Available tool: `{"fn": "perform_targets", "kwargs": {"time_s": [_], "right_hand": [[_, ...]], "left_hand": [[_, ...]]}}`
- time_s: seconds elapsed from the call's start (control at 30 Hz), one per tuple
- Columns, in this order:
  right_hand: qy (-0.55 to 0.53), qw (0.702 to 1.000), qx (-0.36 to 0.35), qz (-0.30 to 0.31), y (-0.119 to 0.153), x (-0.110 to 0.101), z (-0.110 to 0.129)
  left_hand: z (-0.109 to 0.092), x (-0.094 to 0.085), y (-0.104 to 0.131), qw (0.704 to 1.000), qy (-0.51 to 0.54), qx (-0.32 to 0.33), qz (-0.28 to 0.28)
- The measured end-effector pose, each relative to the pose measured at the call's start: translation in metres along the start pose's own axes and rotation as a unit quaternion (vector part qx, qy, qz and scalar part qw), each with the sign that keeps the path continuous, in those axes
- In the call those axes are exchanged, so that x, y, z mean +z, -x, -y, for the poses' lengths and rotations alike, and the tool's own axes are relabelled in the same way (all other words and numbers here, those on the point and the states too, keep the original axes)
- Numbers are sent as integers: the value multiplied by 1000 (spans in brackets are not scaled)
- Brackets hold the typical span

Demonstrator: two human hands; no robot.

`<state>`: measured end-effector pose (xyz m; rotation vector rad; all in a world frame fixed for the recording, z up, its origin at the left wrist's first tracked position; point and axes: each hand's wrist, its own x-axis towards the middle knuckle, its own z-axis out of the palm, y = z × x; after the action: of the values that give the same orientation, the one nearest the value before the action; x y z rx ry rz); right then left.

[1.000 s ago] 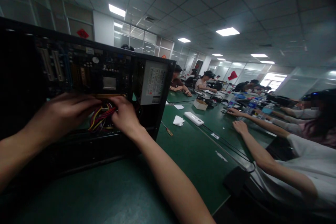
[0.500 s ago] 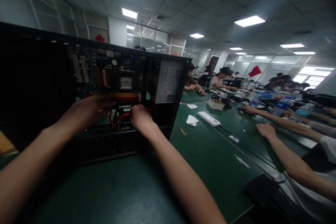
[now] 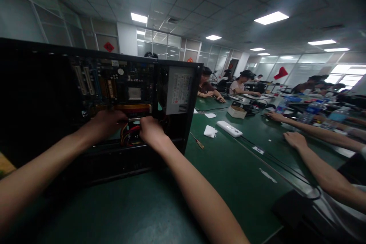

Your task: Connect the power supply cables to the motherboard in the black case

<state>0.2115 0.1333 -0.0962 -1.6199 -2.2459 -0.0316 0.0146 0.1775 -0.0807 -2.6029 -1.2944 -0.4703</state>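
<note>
An open black computer case (image 3: 120,169) stands on the green table, with its motherboard (image 3: 118,82) and a silver power supply (image 3: 179,89) showing. Both hands reach inside below the square chip. My left hand (image 3: 107,124) has its fingers closed at the left end of a thin metallic piece (image 3: 134,119); what it grips is too dark to make out. At the right end of that piece my right hand (image 3: 151,129) is closed, its fingertips hidden. Red and yellow wires (image 3: 130,135) hang between the hands, under an orange-brown memory stick or slot (image 3: 137,108).
Right of the case lie a screwdriver (image 3: 198,141), crumpled paper (image 3: 210,131), a white power strip (image 3: 229,129) and an open small box (image 3: 236,111). Another person's hands (image 3: 296,140) rest at the right. Bottles (image 3: 311,110) and more people are beyond.
My left hand has moved slightly right and down, nearer my right hand. My right hand stays almost in place. The view has shifted a little.
</note>
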Motion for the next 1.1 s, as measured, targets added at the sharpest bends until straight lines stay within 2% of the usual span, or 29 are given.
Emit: {"fn": "perform_targets", "kwargs": {"time_s": [0.1, 0.2, 0.43, 0.87, 1.1], "right_hand": [[1, 1000, 6, -4, 0, 1, -1], [-1, 1000, 11, -8, 0, 2, -1], [-7, 1000, 21, 0, -1, 0, 0], [-11, 1000, 14, 11, -1, -1, 2], [-7, 999, -26, 33, -7, -6, -2]], "left_hand": [[-1, 6, -8, 1000, -6, -2, 16], [-2, 10, -8, 1000, 7, -4, 3], [-4, 7, -3, 1000, 2, -26, -8], [-8, 10, -2, 999, -52, 0, 3], [-5, 11, 0, 999, -39, -13, -6]]}}
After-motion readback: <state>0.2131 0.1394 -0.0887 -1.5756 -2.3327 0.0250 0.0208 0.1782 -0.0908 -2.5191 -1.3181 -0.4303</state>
